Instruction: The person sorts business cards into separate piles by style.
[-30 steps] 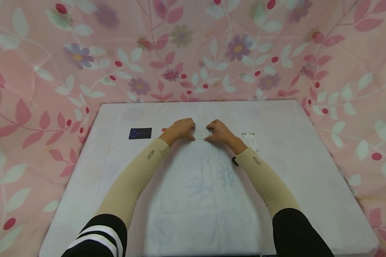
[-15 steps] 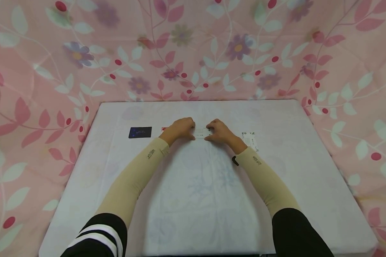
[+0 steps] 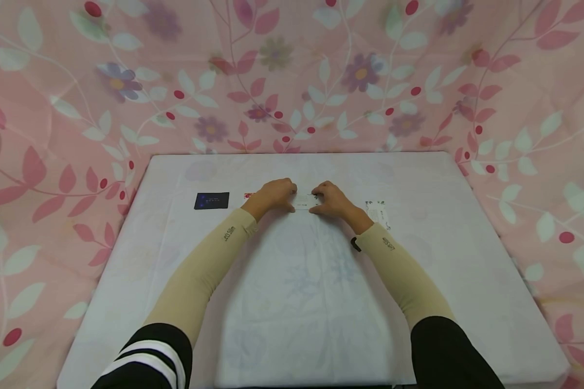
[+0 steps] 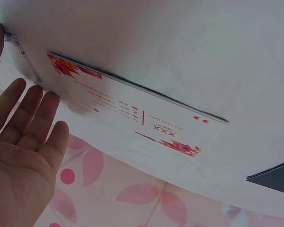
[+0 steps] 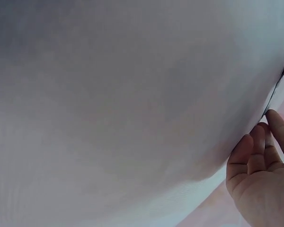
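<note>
A white business card [image 3: 304,202] with small dark print and leafy corners lies near the back of the table, between both hands. My left hand [image 3: 274,194] holds its left end, thumb at the near corner and fingers at the far one. Opposite, my right hand [image 3: 336,200] grips the right end the same way. In the left wrist view the card's patterned edge [image 4: 23,54] shows between thumb and fingers. From the right wrist, only a thin card edge [image 5: 273,94] is visible at the fingertips. The hands cover both ends of the card.
Left of the hands lies a dark blue card [image 3: 211,200]. A white card with red-orange artwork [image 4: 132,106] sits under the left wrist, mostly hidden from the head view. Beside the right wrist is another white card [image 3: 377,213], set upright. A pink floral cloth [image 3: 292,81] hangs behind the table [image 3: 292,324].
</note>
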Demonstrator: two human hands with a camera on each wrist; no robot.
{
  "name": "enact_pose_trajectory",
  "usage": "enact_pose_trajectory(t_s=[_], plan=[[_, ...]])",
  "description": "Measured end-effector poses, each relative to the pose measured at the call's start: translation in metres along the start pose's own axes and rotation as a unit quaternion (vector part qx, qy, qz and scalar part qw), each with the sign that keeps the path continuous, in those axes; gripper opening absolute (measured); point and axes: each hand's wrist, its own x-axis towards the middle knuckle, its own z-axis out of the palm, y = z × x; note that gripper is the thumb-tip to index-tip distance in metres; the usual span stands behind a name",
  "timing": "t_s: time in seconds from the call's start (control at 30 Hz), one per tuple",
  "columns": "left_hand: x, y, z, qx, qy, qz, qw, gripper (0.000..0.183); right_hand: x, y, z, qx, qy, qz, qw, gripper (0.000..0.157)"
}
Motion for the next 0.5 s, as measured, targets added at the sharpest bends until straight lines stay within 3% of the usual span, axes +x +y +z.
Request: enact_pose_trajectory(t_s=[0.5], plan=[[-0.0048, -0.0013, 0.0004, -0.013, -0.002, 0.007, 0.9999, 0.068, -0.0065, -0.0028, -0.0049, 0.024, -0.041, 0.015, 0.999, 0.075]])
